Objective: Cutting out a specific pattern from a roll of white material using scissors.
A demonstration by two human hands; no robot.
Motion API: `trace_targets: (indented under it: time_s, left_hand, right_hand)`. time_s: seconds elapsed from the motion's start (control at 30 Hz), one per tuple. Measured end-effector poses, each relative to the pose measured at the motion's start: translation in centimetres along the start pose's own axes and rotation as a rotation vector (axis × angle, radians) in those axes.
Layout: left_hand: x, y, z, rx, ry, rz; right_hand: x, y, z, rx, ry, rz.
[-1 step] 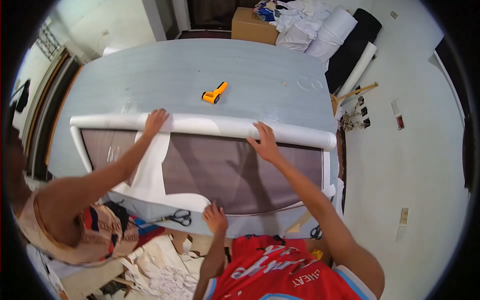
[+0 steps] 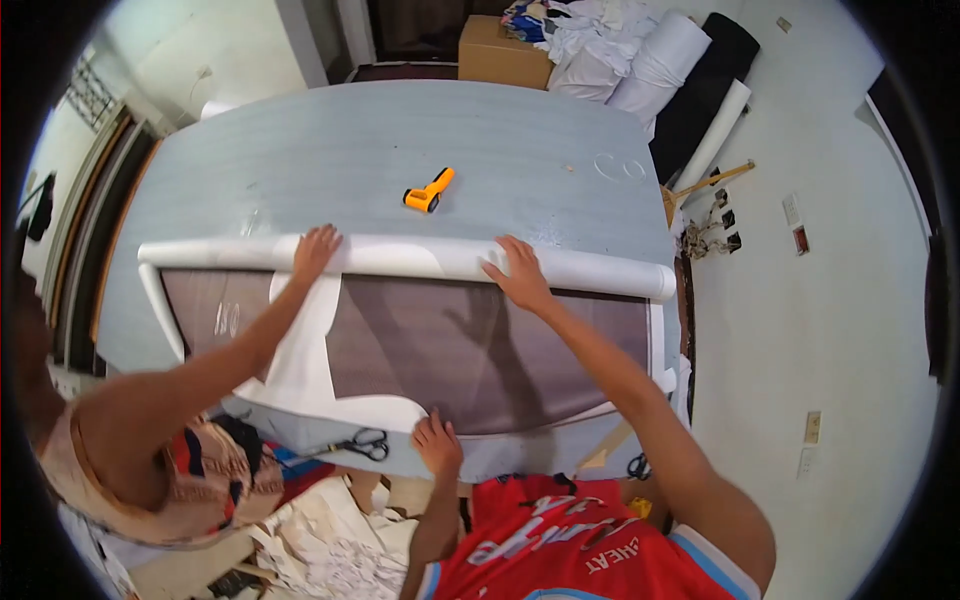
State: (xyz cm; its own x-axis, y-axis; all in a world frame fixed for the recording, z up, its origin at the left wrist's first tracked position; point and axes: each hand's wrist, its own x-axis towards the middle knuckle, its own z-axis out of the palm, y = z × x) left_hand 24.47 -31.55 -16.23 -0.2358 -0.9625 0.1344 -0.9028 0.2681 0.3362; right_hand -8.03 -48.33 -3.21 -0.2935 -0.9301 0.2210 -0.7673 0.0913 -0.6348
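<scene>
A white roll [image 2: 590,272] lies along the far edge of a dark sheet [image 2: 480,370] with white cut-out material [image 2: 302,330]. My right hand [image 2: 518,270] rests on that roll, fingers spread. My left hand [image 2: 436,442] touches the near edge of the sheet beside the white piece, fingers apart. At my left, a co-worker's arm stretches across, their hand [image 2: 316,250] on the roll. An orange and black tool [image 2: 428,190] lies on the blue-grey table [image 2: 260,160] beyond the roll.
Scissors [image 2: 370,445] lie near the table's front edge, above paper scraps [image 2: 320,530]. A cardboard box [image 2: 502,50], fabric piles and upright rolls [image 2: 655,65] stand behind. A wall with sockets [image 2: 780,330] is at the right; long rails [image 2: 120,240] stand at the left.
My right hand has shifted slightly left and away from me along the roll. The view has moved slightly, with most things appearing a little lower in the picture.
</scene>
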Motion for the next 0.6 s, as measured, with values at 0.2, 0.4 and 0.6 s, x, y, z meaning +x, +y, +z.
trace_targets:
  time_s: [0.2,0.4,0.6]
  left_hand:
    - [-0.4,-0.5,0.0,0.03,0.007,-0.038]
    - [-1.4,-1.0,0.4,0.017,-0.04,-0.1]
    - [-0.9,-0.6,0.9,-0.02,-0.053,-0.077]
  right_hand:
    - [16.8,0.0,10.4,-0.348,-0.228,-0.168]
    - [22.6,0.5,17.3,-0.844,-0.277,-0.397]
    - [24.6,1.3,15.2,-0.882,-0.353,-0.386]
